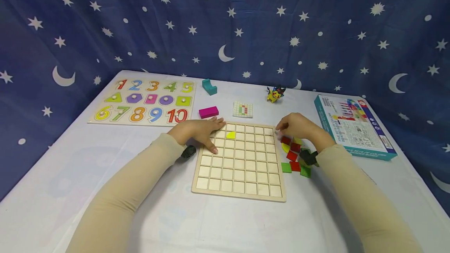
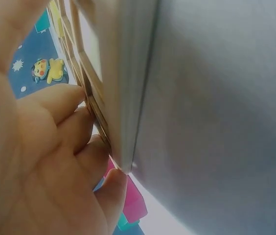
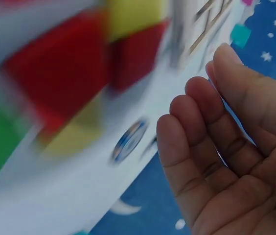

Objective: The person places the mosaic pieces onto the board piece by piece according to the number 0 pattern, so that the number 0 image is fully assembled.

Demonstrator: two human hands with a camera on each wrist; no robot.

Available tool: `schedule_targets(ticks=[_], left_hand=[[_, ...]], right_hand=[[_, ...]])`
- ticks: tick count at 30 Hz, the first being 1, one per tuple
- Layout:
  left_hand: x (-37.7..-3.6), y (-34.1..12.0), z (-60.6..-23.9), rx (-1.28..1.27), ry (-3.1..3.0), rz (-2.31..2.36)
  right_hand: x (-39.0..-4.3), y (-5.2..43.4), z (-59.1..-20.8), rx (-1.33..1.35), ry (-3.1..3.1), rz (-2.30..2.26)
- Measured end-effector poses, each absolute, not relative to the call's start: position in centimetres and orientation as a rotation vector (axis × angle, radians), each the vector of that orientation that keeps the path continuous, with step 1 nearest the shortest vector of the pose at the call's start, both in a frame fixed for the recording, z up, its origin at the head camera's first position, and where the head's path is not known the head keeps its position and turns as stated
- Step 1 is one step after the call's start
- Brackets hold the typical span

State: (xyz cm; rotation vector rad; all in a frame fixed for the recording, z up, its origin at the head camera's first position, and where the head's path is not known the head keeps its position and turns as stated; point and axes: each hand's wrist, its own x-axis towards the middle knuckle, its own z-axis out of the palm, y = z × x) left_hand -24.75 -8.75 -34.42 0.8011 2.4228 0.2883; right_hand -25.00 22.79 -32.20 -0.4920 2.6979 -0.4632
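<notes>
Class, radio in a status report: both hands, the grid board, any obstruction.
Left hand open, flat on grid board corner. Right hand open, empty, over red, yellow and green tiles. One yellow piece seated. Nothing blocks the cells.

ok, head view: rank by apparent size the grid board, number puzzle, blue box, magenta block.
1. number puzzle and grid board: too close to rank; the puzzle is farther from the camera.
2. blue box.
3. magenta block, clearly smallest.
</notes>
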Motion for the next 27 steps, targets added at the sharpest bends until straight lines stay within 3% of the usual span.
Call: schedule_targets(ticks=[11, 27], left_hand=[[-24.7, -8.8, -34.4, 0.803, 2.415, 0.278], [-24.7, -8.8, -34.5, 0.828, 2.418, 0.276]], right_hand=[[-24.1, 27.6, -32.5, -0.312, 2.647, -0.474], [-23.4, 27.6, -33.8, -0.316, 2.660, -0.520]])
